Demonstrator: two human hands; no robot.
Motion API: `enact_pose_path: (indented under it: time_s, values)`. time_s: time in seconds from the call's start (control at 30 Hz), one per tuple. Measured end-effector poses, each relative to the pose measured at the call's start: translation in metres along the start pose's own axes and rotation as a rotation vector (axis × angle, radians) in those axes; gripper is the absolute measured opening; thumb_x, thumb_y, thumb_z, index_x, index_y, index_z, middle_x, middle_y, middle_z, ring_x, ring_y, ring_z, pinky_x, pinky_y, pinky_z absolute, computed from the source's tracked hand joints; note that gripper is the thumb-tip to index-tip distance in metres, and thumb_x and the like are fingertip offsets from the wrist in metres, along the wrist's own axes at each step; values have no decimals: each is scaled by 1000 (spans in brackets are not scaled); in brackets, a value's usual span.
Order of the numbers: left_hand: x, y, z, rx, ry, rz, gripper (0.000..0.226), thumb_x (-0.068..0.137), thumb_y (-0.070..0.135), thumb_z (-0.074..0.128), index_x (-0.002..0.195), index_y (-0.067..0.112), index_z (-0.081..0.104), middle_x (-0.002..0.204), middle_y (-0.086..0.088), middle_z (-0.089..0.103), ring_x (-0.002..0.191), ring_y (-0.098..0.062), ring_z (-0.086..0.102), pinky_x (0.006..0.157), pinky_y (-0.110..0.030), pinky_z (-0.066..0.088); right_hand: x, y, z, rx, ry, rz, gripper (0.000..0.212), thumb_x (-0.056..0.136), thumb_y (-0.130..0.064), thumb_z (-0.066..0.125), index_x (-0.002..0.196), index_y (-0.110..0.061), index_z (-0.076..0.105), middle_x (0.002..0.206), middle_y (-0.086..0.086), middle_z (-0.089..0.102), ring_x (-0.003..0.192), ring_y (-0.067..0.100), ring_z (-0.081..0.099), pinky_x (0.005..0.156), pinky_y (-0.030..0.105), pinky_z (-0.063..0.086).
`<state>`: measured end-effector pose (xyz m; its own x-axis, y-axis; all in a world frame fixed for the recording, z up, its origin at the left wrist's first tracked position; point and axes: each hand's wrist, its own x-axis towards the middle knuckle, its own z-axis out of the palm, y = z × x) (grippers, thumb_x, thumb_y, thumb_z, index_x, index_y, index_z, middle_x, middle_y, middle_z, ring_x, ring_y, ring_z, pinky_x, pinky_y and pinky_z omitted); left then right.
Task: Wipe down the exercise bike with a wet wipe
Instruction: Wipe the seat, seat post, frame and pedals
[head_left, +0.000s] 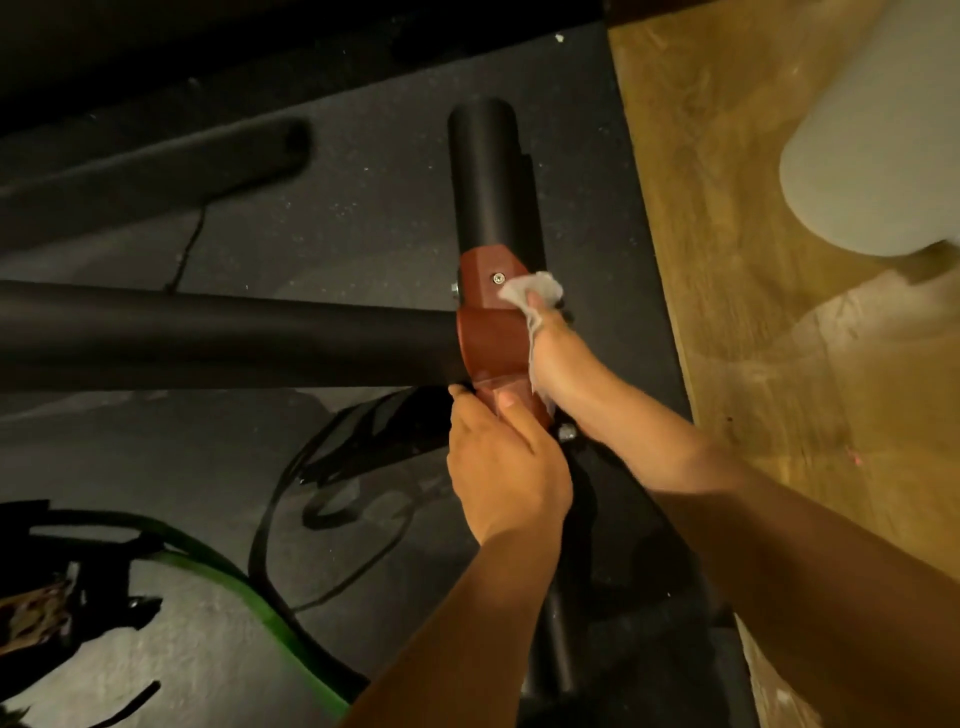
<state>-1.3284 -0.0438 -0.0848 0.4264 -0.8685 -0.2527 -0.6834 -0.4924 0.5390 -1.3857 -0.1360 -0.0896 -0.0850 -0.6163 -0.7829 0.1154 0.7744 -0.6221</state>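
Note:
The exercise bike's black frame shows as a long horizontal tube (218, 340) meeting a crosswise base tube (491, 176) at a red-brown joint cover (491, 332). My right hand (556, 358) lies against the right side of that cover and pinches a crumpled white wet wipe (535, 291), which is pressed onto the cover near a small screw. My left hand (501, 467) grips the near end of the red-brown cover, thumb on top. The base tube's near part is mostly hidden behind my forearms.
A dark speckled rubber mat (363, 197) lies under the bike. To the right runs a wooden floor (769, 332) with a pale rounded object (878, 156) on it. Black straps (332, 467), a green band (249, 597) and dark clutter lie at the lower left.

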Motion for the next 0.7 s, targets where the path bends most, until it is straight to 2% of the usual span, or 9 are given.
enact_pose_path:
  time_s: [0.03,0.1,0.17,0.23,0.33,0.43,0.53,0.63,0.7]
  values:
    - [0,1,-1,-2,-4,0,60,101,43,24,151,9,28,147,-10,46,133,-24,45,111,-41,37,4,-7,-2,-25,-22,-73,61,99,-54,30,149,-19,27,145,11,42,128,30,44,107,44,34]
    - [0,2,-2,0,-5,3,61,100,43,24,152,10,24,148,-9,44,135,-22,43,113,-40,35,9,-19,-3,-46,-43,-58,68,91,-65,40,145,-23,34,129,6,54,109,25,55,91,39,44]
    - [0,2,-3,-1,-10,-1,62,100,44,24,153,12,22,151,-7,41,137,-21,41,114,-39,34,7,-19,-7,-173,-49,-55,75,85,-70,47,142,-22,37,122,2,55,101,21,56,83,36,45]
    - [0,2,-3,-4,-21,-9,61,100,44,24,154,14,20,152,-5,40,138,-19,39,115,-38,32,3,-20,-14,-331,39,-128,73,83,-64,56,139,-19,40,120,1,54,101,20,55,79,33,44]
    - [-1,2,-5,-20,-35,-8,62,100,44,25,154,14,20,152,-5,40,139,-18,38,116,-38,32,6,-39,-17,-562,285,-435,87,75,-59,70,143,-21,33,138,5,42,122,24,47,90,34,43]
    - [-1,2,-7,-33,-42,-17,64,98,48,24,154,16,18,152,-4,38,140,-18,35,117,-40,30,30,-64,5,-805,204,-546,106,76,-60,67,153,-19,6,158,9,13,144,30,18,115,48,25]
    - [-4,2,-12,-53,-56,12,68,94,51,23,154,18,15,152,-4,35,144,-18,27,119,-44,26,64,-91,29,-921,196,-574,103,85,-47,63,153,-21,-10,160,14,-15,147,33,-12,119,54,4]
    - [-19,-9,-16,72,-137,240,70,93,48,23,153,25,-3,162,-8,7,150,-20,-1,123,-44,10,86,-120,36,-1044,327,-747,88,91,-42,53,154,-23,-6,159,14,-19,146,33,-17,118,57,1]
    - [-27,-23,-12,313,-153,444,77,88,42,31,155,15,3,161,-20,5,150,-33,2,119,-49,13,91,-122,33,-1168,303,-820,83,93,-39,49,154,-25,-5,160,11,-18,146,33,-17,117,58,1]
